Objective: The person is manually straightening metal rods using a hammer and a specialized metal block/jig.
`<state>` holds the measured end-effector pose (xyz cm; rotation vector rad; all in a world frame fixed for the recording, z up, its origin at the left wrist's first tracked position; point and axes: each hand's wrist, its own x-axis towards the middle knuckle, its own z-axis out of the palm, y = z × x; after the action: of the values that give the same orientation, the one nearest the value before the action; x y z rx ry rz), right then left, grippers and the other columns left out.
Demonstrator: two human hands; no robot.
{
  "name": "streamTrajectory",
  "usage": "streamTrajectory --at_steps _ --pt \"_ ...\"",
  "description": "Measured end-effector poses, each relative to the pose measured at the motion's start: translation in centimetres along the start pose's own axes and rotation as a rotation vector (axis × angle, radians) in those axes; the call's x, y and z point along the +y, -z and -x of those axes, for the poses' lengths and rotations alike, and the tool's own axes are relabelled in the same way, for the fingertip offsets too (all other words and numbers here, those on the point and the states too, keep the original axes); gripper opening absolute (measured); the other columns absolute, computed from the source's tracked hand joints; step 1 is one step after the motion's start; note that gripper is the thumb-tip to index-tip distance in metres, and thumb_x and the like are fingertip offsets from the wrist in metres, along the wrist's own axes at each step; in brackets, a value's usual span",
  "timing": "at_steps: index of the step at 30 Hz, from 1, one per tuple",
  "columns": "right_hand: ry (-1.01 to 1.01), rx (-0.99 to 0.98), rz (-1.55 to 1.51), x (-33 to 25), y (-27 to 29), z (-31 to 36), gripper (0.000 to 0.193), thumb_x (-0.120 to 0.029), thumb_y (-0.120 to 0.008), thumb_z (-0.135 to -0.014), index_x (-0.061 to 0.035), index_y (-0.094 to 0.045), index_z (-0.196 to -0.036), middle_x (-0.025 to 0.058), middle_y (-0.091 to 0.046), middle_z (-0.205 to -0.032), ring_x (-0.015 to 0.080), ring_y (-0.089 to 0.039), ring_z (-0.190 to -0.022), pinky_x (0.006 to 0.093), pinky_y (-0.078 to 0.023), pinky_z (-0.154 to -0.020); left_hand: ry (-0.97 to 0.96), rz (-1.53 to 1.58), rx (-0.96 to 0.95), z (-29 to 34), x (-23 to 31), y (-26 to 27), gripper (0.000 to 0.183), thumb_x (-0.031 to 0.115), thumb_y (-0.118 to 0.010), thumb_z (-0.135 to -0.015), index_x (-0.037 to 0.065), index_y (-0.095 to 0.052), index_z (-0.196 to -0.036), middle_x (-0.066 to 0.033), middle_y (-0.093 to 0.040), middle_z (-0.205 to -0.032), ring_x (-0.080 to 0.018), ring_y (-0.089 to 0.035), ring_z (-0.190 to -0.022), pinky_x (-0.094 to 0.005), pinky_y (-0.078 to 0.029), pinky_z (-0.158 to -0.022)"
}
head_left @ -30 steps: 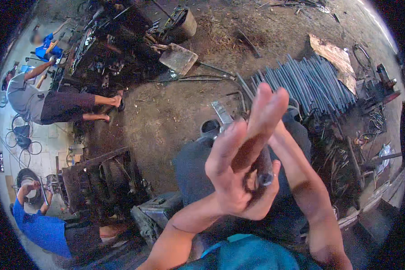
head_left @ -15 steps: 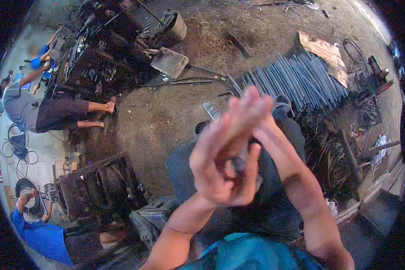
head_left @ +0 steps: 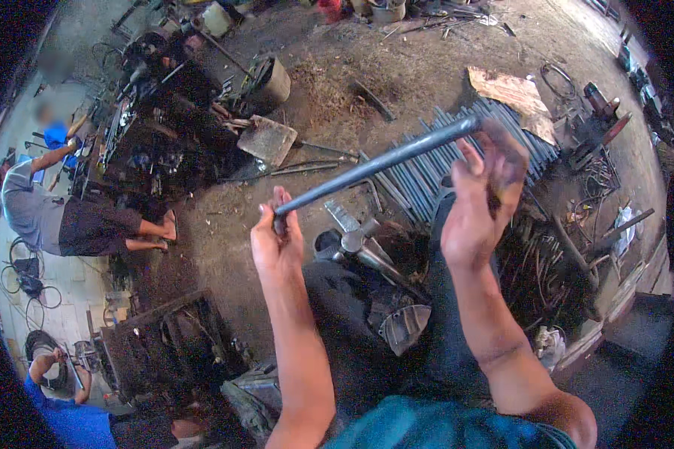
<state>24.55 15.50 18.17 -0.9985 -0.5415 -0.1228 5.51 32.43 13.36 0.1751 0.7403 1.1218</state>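
A dark grey metal rod [head_left: 382,162] is held up between my two hands, slanting from lower left to upper right. My left hand [head_left: 277,239] grips its lower left end between thumb and fingers. Around the upper right end are the fingers of my right hand [head_left: 487,191], slightly blurred. Below the rod, between my legs, stands a steel hammer-like piece [head_left: 354,240] with a round face. A ridged grey metal piece [head_left: 404,328] lies close by it.
A pile of grey metal rods [head_left: 419,176] lies on the dirt floor ahead, beside a wooden board [head_left: 511,96]. To the left are a shovel blade [head_left: 267,141], a bucket [head_left: 271,86] and dark machinery. Co-workers [head_left: 34,206] are at the far left. Scrap metal [head_left: 547,258] lies right.
My hands were close together and blurred; now they are spread apart, with the rod held between them. The hammer-like piece has come into sight. The whole view has shifted slightly.
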Motion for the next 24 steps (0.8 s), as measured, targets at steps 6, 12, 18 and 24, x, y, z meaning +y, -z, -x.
streamTrajectory --at_steps 6,12,18,24 --pt "0.254 -0.406 -0.141 -5.3 -2.4 1.8 0.049 0.012 -0.055 -0.078 -0.0046 -0.035 -0.120 0.0228 -0.060 -0.097 0.0187 -0.063 -0.077 0.0237 -0.049 -0.061 0.279 0.363 -0.033 -1.2 -2.2 1.8 0.021 0.002 -0.031 -0.096 -0.015 -0.042 -0.104 -0.0314 -0.052 -0.111 -0.0359 -0.059 -0.104 -0.0392 -0.055 -0.090" --pt "0.182 -0.702 -0.353 -7.9 -3.3 5.3 0.083 0.013 -0.063 -0.066 -0.0041 -0.022 -0.135 0.0186 -0.062 -0.094 0.0260 -0.063 -0.084 0.0355 -0.052 -0.073 0.427 0.348 -0.226 0.4 -3.5 1.2 0.017 -0.001 -0.036 -0.090 -0.012 -0.047 -0.098 -0.0279 -0.057 -0.110 -0.0367 -0.059 -0.103 -0.0429 -0.054 -0.090" --pt "0.165 -0.813 -0.241 -8.5 -2.3 5.1 0.082 0.013 -0.061 -0.064 -0.0047 -0.023 -0.135 0.0183 -0.059 -0.097 0.0271 -0.061 -0.089 0.0380 -0.051 -0.076 0.337 0.223 -0.093 0.2 -5.3 0.1 0.023 0.008 -0.033 -0.096 -0.008 -0.040 -0.111 -0.0264 -0.058 -0.109 -0.0344 -0.063 -0.096 -0.0420 -0.056 -0.084" --pt "0.185 -0.617 -0.221 -7.5 -2.1 5.4 0.057 0.006 -0.059 -0.075 0.0005 -0.030 -0.124 0.0171 -0.056 -0.094 0.0249 -0.061 -0.086 0.0378 -0.049 -0.079 0.262 0.131 -0.042 0.9 -5.0 -0.1 0.018 0.009 -0.030 -0.097 -0.002 -0.042 -0.104 -0.0227 -0.061 -0.107 -0.0317 -0.065 -0.094 -0.0426 -0.058 -0.079"
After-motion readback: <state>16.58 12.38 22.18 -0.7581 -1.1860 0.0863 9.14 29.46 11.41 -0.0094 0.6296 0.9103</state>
